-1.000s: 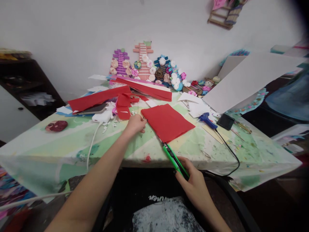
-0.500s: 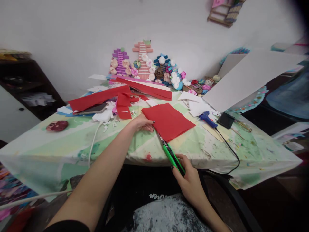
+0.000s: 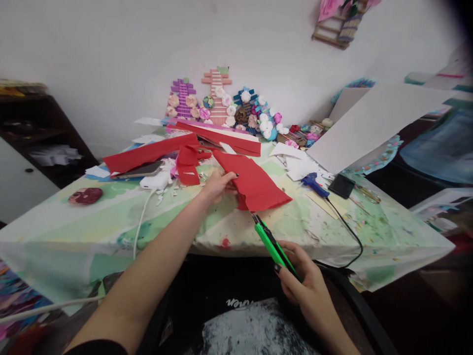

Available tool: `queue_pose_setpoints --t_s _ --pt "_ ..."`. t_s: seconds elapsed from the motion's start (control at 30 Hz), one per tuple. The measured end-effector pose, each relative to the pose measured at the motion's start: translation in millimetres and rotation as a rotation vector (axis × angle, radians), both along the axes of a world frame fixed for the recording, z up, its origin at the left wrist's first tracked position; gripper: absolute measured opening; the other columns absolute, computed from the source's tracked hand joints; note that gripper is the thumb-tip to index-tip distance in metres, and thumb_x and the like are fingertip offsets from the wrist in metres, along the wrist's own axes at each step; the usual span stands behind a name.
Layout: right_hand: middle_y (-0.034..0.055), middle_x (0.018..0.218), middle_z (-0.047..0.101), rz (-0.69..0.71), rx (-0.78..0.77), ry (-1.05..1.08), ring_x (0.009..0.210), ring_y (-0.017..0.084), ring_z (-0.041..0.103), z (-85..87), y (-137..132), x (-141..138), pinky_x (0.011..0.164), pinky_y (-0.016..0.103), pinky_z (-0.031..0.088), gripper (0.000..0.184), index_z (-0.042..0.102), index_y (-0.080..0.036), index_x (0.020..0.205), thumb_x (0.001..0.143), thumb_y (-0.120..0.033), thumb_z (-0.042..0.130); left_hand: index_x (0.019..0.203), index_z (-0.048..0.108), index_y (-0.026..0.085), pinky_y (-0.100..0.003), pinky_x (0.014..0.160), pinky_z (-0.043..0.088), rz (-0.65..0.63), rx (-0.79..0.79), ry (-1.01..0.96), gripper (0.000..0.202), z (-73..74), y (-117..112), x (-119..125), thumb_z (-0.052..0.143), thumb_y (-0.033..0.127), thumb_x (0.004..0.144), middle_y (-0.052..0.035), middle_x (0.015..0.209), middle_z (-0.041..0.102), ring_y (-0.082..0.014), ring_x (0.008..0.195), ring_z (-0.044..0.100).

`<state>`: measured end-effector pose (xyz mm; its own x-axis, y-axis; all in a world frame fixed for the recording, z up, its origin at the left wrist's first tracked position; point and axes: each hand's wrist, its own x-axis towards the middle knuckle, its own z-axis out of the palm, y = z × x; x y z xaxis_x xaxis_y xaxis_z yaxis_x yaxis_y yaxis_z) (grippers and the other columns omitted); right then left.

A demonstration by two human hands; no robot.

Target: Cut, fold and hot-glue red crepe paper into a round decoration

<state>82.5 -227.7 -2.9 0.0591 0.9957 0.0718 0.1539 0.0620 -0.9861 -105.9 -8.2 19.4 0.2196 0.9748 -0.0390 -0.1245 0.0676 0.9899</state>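
Observation:
My left hand (image 3: 218, 185) is closed on the left edge of a red paper sheet (image 3: 254, 181) and lifts that edge off the table, so the sheet bends upward. My right hand (image 3: 305, 278) grips a green utility knife (image 3: 272, 244) near the table's front edge. The knife's tip points up toward the sheet's lower corner and sits just below it. The table (image 3: 221, 227) has a pale green, paint-spotted cover.
Red paper strips (image 3: 148, 153) and scraps lie behind the sheet. A blue glue gun (image 3: 314, 183) with a black cord, white card pieces (image 3: 301, 165), a black phone (image 3: 342, 185), a white charger (image 3: 155, 181) and flower-covered stick crafts (image 3: 221, 106) fill the back. A large white board (image 3: 373, 123) leans at the right.
My left hand has taken hold of the sheet's left edge and raised it. The knife has come back out from the sheet's lower edge toward me.

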Motion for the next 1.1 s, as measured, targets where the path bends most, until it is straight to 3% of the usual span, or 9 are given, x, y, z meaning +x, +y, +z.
queue_pose_setpoints --t_s 0.17,0.33,0.47,0.57,0.77,1.1 --pt "0.0060 0.099 0.061 0.010 -0.073 0.097 0.042 0.002 0.033 11.4 -13.8 7.2 0.035 0.017 0.025 0.039 0.056 -0.025 0.117 0.081 -0.034 0.063 0.072 0.060 0.012 -0.022 0.046 0.053 0.164 0.216 0.022 0.014 38.3 -20.0 6.3 0.058 0.025 0.068 -0.0015 0.060 0.066 -0.0135 0.049 0.062" --pt "0.0045 0.092 0.059 0.053 -0.115 0.226 0.040 0.000 0.031 15.5 -21.9 11.0 0.035 0.015 0.023 0.042 0.054 -0.026 0.118 0.080 -0.039 0.066 0.068 0.061 0.011 -0.026 0.047 0.054 0.378 0.445 0.300 0.016 87.8 -50.4 2.2 0.058 0.026 0.068 -0.0045 0.063 0.066 -0.0173 0.051 0.064" --pt "0.0014 0.078 0.058 0.147 -0.116 0.291 0.037 0.000 0.034 13.3 -22.9 11.1 0.034 0.016 0.022 0.041 0.055 -0.024 0.116 0.081 -0.042 0.065 0.056 0.057 0.014 -0.024 0.053 0.051 0.539 0.587 0.630 0.018 110.1 -71.0 2.2 0.059 0.028 0.068 -0.0045 0.058 0.064 -0.0176 0.055 0.064" --pt "0.0018 0.076 0.060 0.193 -0.109 0.335 0.034 0.000 0.036 7.8 -22.7 10.8 0.033 0.015 0.020 0.039 0.055 -0.023 0.116 0.083 -0.043 0.061 0.051 0.054 0.016 -0.026 0.059 0.050 0.577 0.653 0.782 0.022 113.2 -75.8 6.7 0.058 0.029 0.069 -0.0043 0.054 0.062 -0.0166 0.053 0.061" --pt "0.0026 0.076 0.062 0.222 -0.122 0.413 0.032 0.000 0.038 -2.4 -24.3 12.7 0.032 0.014 0.016 0.034 0.055 -0.022 0.114 0.085 -0.042 0.059 0.052 0.054 0.016 -0.028 0.060 0.046 0.565 0.658 0.914 0.022 102.5 -65.5 15.9 0.058 0.030 0.068 -0.0047 0.053 0.060 -0.0184 0.055 0.059" --pt "0.0022 0.075 0.062 0.237 -0.164 0.487 0.031 0.000 0.039 -0.6 -23.0 8.0 0.031 0.013 0.017 0.032 0.055 -0.020 0.112 0.087 -0.039 0.057 0.053 0.054 0.017 -0.027 0.062 0.043 0.499 0.657 0.948 0.023 83.8 -56.8 27.3 0.056 0.032 0.070 -0.0031 0.056 0.060 -0.0162 0.056 0.057"
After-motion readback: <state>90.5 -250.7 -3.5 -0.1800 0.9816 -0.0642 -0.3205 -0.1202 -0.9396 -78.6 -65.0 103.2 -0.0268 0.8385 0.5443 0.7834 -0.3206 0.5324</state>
